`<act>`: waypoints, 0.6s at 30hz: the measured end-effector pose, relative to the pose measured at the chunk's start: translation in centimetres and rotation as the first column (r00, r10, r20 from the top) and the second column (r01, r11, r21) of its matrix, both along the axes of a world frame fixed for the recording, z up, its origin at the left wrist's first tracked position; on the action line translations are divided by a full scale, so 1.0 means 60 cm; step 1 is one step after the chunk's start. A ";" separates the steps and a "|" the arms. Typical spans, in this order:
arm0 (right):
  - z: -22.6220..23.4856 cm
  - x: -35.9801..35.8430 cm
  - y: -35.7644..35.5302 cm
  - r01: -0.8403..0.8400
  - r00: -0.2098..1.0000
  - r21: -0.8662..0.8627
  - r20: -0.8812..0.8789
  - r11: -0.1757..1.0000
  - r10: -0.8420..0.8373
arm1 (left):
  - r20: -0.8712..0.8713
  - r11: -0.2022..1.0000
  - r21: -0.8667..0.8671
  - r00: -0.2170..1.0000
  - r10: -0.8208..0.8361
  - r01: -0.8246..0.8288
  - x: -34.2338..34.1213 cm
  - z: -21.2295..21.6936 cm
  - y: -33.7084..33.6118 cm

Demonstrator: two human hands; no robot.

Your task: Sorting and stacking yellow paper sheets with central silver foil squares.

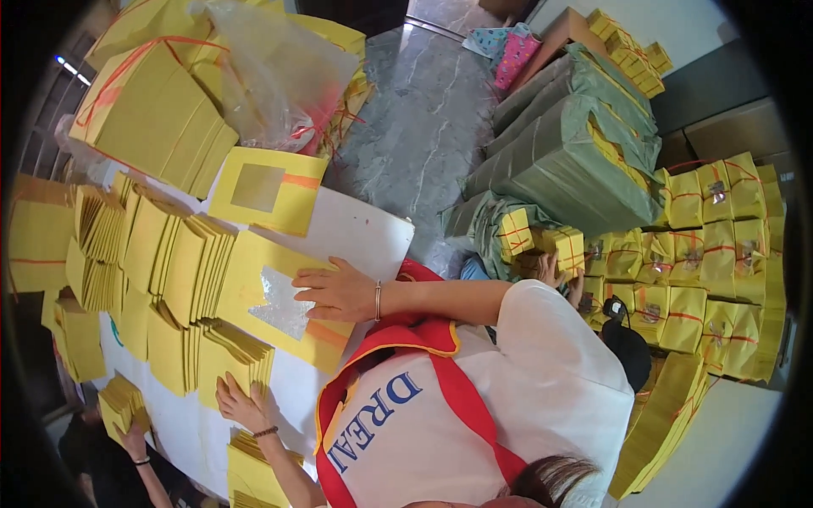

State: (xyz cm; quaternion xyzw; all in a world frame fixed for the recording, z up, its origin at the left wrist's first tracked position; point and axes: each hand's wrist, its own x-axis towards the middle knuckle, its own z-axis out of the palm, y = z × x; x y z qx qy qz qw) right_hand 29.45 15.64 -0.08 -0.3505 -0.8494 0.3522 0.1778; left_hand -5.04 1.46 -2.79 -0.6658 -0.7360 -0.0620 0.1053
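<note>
I see the white worktop (377,227) filled ahead by rows of yellow packets (203,262). The yellow sheet (240,292) lies near the body, just beside a folded stack (229,360). The right hand (340,290) rests on the sheet, fingers spread; I'd keep that pressure flat and even. The left hand (243,402) touches the stack's near end; I can't tell whether its fingers grip. Bare room opens rightward, toward the worktop's corner edge.

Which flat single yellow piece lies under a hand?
The piece with the jagged shiny patch: the right hand rests on it. The other, with a squarish grey patch, is untouched.
</note>
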 end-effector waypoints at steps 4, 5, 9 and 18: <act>-0.001 0.000 0.001 -0.014 0.997 0.070 0.071 0.997 0.009 | 0.119 0.996 -0.089 0.993 -0.011 0.022 0.002 0.041 0.013; 0.001 0.001 0.001 -0.040 0.992 0.088 0.125 0.995 0.029 | 0.197 0.991 -0.129 0.980 0.009 0.017 -0.001 0.051 0.015; -0.010 -0.021 -0.010 -0.113 0.989 0.093 0.109 0.989 0.103 | 0.134 0.972 -0.224 0.985 0.109 -0.077 -0.004 0.108 -0.005; -0.006 0.002 0.004 -0.062 0.998 0.230 0.022 0.971 0.059 | 0.439 0.957 0.246 0.864 -0.249 0.150 0.176 0.140 0.049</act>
